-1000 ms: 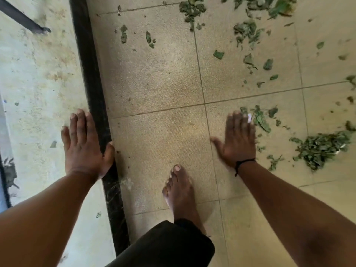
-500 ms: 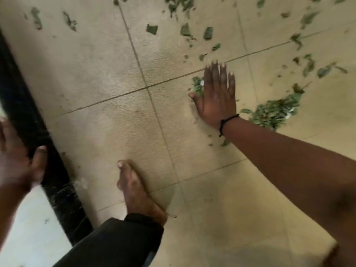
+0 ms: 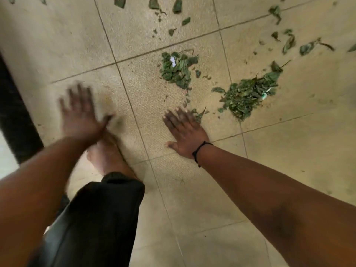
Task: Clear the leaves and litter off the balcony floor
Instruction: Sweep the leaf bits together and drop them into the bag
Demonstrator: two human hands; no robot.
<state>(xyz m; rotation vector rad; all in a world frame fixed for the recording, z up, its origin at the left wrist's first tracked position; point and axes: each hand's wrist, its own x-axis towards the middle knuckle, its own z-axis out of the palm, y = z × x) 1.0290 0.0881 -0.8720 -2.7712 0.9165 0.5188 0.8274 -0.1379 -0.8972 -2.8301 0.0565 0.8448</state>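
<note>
Nearest the camera, a black trouser leg (image 3: 92,218) is covering the person's shin, and a bare foot (image 3: 105,157) is standing on the beige tiled floor (image 3: 289,160) just past its cuff. The left hand (image 3: 81,114) is hovering over that foot with its fingers spread and straight, gripping nothing — it is smeared with motion blur, so I cannot tell whether it is touching the tiles. The right hand (image 3: 185,130) is lying flat on the floor, palm down, fingers straight and close together, with a thin black wristband (image 3: 199,151) around its wrist. Its fingertips (image 3: 180,111) are touching a few loose green leaves (image 3: 198,113).

Just beyond the right hand, a small heap of leaves (image 3: 177,69) is sitting on the same tile with a scrap of white litter (image 3: 172,61) on top. To its right a larger leaf pile (image 3: 248,93) is lying across a grout line, a bit of pale paper (image 3: 266,93) at its edge. Farther out, scattered single leaves (image 3: 289,40) are dotting the tiles toward the top of the view. Along the left edge, a dark stone strip (image 3: 15,112) is bordering the floor.
</note>
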